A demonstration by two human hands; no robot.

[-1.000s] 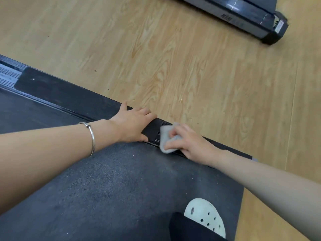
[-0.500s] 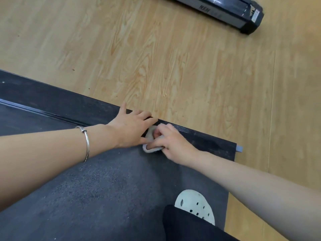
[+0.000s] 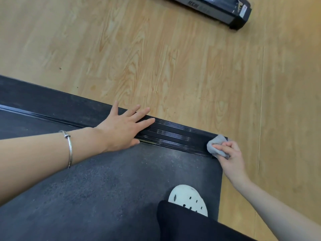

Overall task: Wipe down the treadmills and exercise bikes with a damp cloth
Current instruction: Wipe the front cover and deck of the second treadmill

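A black treadmill deck fills the lower left, with its dusty belt [image 3: 107,185] and a ribbed side rail [image 3: 173,134] running toward the right. My left hand [image 3: 125,127] lies flat on the rail with straight, spread fingers; a silver bangle circles the wrist. At the rail's far right end my right hand [image 3: 229,155] grips a small grey cloth [image 3: 214,145] with curled fingers and presses it onto the corner of the rail.
Light wood-grain floor [image 3: 173,58] surrounds the deck. The end of a second treadmill [image 3: 225,9] shows at the top right. My white perforated clog [image 3: 188,199] and dark trouser leg [image 3: 191,225] stand on the belt near the right edge.
My right hand has slid the cloth along the rail from beside my left hand out to the rail's right end. My left hand stays flat on the rail, fingers now spread wider.
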